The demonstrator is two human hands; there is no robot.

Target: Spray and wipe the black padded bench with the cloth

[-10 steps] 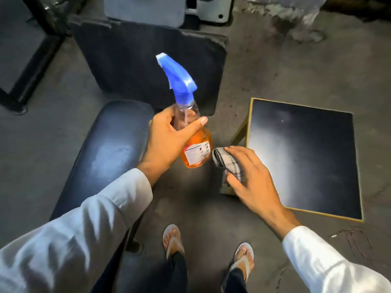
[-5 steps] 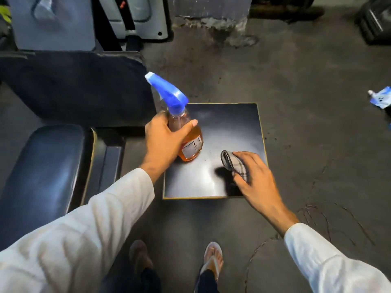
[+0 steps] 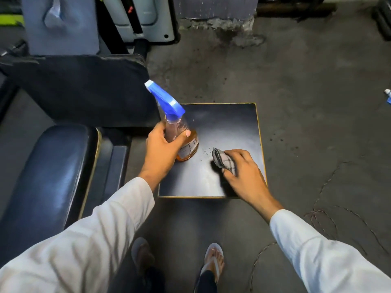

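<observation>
My left hand (image 3: 163,151) grips a clear spray bottle (image 3: 183,142) with orange liquid and a blue trigger head, held upright over the left part of a square black stool top (image 3: 232,127) with a gold rim. My right hand (image 3: 243,172) clutches a folded grey checked cloth (image 3: 223,160) low over the stool's right half; whether it touches the surface is unclear. The black padded bench (image 3: 48,176) lies at the left, with a dark upright pad (image 3: 84,89) behind it.
Grey machine panels (image 3: 63,24) stand at the back left. Rough concrete floor (image 3: 306,92) spreads to the right, with a small blue and white item (image 3: 388,96) at the right edge. My sandalled feet (image 3: 213,261) stand below the stool.
My view swung right, shifting the padded bench to the left and centring the square stool. Both hands now hang over the stool, bottle and cloth still held, lower than before.
</observation>
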